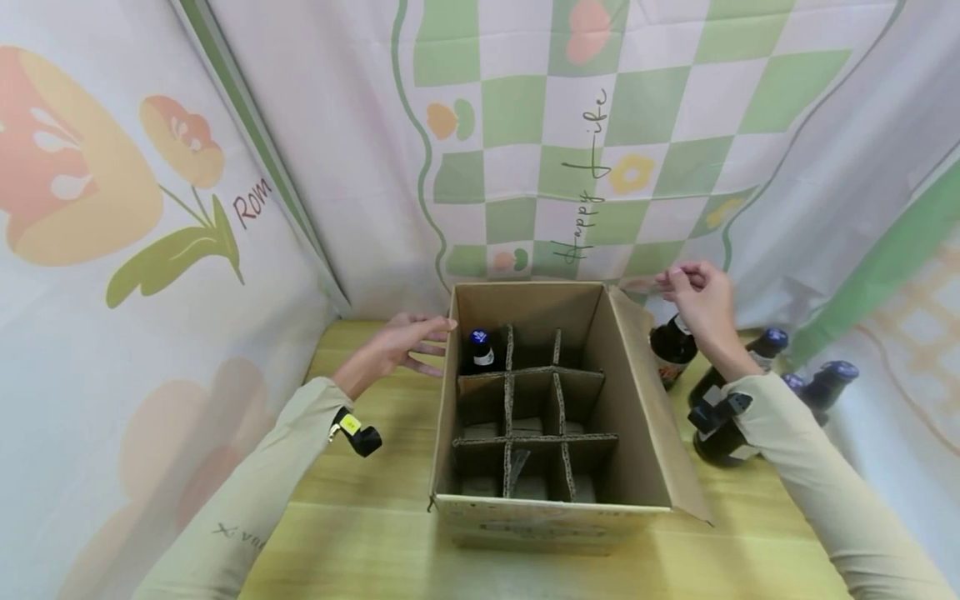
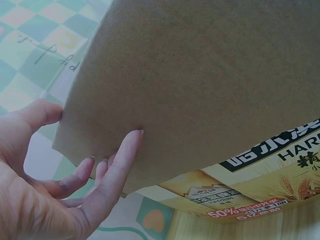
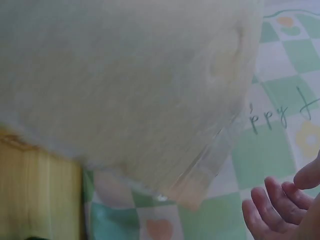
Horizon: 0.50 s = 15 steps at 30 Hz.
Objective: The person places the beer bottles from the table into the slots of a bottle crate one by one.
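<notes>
An open cardboard box [image 1: 536, 523] with a divider grid [image 1: 507, 408] stands on the table. One dark bottle with a blue cap [image 1: 480, 348] sits upright in its far-left compartment. My left hand [image 1: 401, 342] touches the box's left side, thumb at the edge; in the left wrist view, its fingers [image 2: 117, 170] lie spread against the brown flap [image 2: 175, 90]. My right hand [image 1: 705, 304] hovers past the box's right flap [image 1: 660, 408], above a dark bottle [image 1: 670, 354]. In the right wrist view, the right hand [image 3: 280, 210] has loosely bent fingers and holds nothing.
Several more dark bottles [image 1: 828, 385] with blue caps stand right of the box, partly behind my right forearm. The wooden table [image 1: 360, 500] runs along the left and front of the box. A printed curtain [image 1: 510, 183] hangs close behind it.
</notes>
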### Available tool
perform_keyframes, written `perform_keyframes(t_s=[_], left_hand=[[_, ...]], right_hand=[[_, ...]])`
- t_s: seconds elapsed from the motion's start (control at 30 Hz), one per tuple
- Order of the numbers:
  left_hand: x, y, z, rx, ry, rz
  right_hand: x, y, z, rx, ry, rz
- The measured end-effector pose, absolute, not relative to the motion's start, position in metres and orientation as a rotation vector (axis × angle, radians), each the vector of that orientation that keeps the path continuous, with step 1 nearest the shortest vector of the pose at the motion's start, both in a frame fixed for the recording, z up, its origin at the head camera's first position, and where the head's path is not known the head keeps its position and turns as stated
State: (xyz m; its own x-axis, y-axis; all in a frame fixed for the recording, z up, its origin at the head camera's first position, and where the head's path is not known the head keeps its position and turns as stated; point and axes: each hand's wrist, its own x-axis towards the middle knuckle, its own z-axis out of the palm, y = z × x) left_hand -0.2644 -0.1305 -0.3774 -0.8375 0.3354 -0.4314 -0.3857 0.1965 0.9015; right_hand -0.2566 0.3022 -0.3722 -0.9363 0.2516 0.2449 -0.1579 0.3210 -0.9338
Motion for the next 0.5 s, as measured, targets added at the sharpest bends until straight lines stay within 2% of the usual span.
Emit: perform_keyframes(t_s=[0.3,0.5], left_hand=[[-0.265,-0.130,-0.379,-0.038,1.921,1.705],[-0.266,-0.131,-0.379,-0.040,1.918,1.706]], right_hand=[[-0.257,0.317,-0.390,-0.277,-2.448,1.243],[-0.257,0.322,-0.403,-0.149,-2.431,1.096]])
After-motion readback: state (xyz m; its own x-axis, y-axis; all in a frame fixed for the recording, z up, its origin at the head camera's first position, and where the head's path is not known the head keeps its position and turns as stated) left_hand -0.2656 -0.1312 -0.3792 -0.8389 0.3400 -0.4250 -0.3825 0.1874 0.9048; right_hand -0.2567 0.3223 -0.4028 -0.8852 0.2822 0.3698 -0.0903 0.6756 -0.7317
